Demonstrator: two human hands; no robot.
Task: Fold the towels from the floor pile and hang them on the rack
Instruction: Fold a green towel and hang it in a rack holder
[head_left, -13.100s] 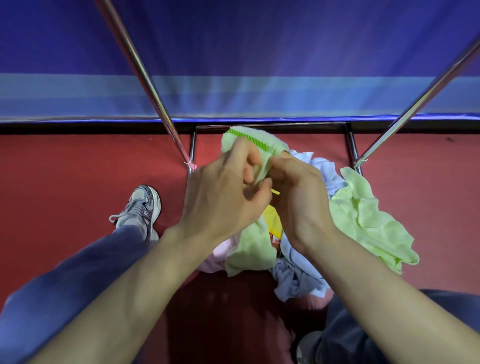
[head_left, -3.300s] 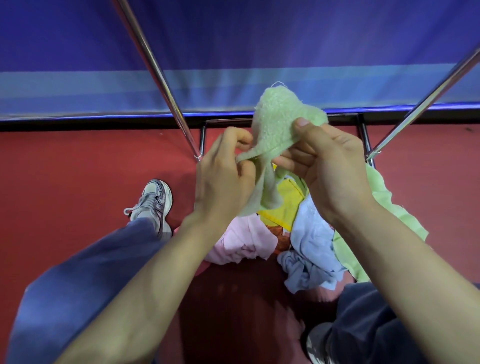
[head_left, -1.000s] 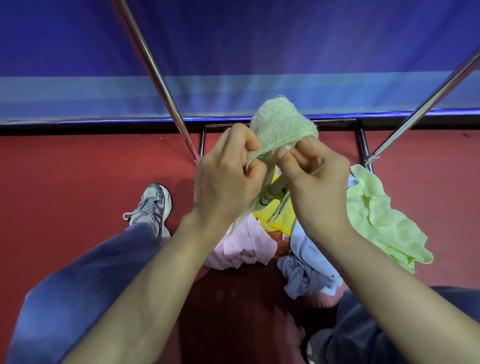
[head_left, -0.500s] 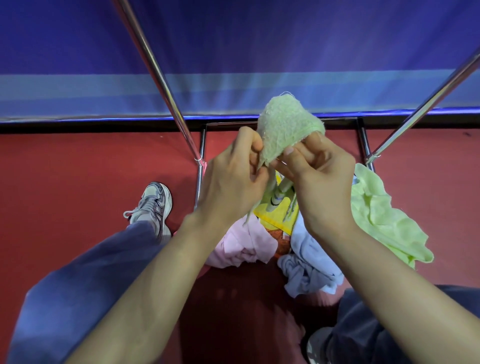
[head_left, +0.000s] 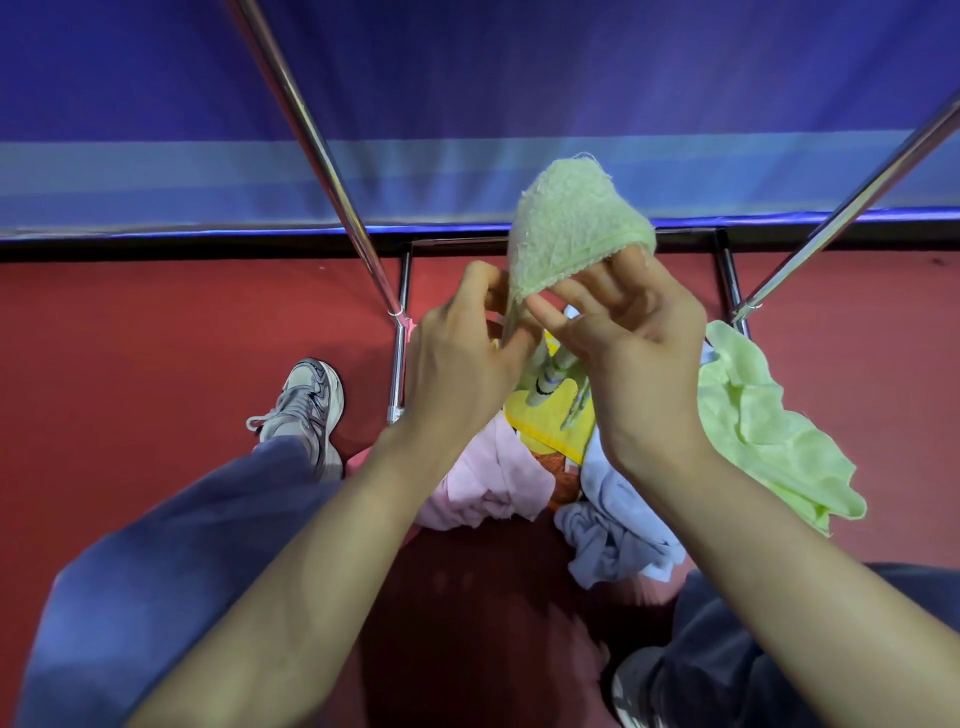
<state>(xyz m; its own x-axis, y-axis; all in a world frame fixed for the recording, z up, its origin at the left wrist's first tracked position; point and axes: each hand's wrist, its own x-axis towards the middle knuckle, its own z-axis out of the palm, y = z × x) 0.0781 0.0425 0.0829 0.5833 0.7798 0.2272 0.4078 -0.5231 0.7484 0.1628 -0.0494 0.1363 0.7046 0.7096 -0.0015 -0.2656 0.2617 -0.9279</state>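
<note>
Left hand (head_left: 462, 358) pinches edge of green towel (head_left: 571, 228), I think — right hand (head_left: 639, 343) fingers spread under it; floor pile (head_left: 483, 488) at 6 o'clock.

You wear loose blue-grey trousers (head_left: 182, 545); the right leg looks darker. Your left shoe (head_left: 306, 405) is a grey and white sneaker with dark curved lines and white laces. Of the right shoe (head_left: 631, 686) only a pale part shows. Your left hand (head_left: 462, 364), right hand (head_left: 634, 343) and forearms (head_left: 311, 571) are bare.

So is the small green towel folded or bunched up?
Bunched up, not folded: the small green towel sits like a rumpled cap on fingertips of the right hand; the left hand pinches its trailing edge.
</note>
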